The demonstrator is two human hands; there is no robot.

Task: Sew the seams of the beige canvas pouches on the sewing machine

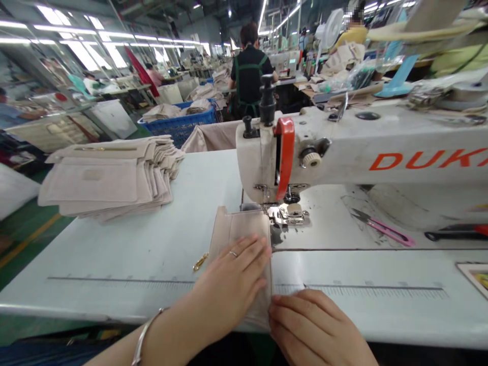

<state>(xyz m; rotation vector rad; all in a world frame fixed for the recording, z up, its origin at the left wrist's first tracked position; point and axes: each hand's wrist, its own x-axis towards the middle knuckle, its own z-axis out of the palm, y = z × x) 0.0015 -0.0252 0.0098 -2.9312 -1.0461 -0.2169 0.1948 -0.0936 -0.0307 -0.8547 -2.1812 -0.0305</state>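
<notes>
A beige fabric panel [244, 223] with stitched seams lies on the sewing table, its far right corner at the presser foot [280, 214] of a white sewing machine [263, 162]. My left hand [238, 277] rests flat on the panel, fingers stretched out and pointing toward the machine. At the near right edge of the panel, my right hand [310, 325] has its fingers closed on the fabric; the thumb is hidden. A gold zipper pull [200, 262] sticks out from the panel's left side. The near end of the panel is partly covered by my left hand.
Beige sewn panels [110, 175] are stacked at the table's left. Pink thread snips [385, 229] and a black-and-red tool [457, 233] lie right of the needle. A printed ruler [358, 290] crosses the front. Behind stand a blue basket [183, 122] and a seated person [249, 71].
</notes>
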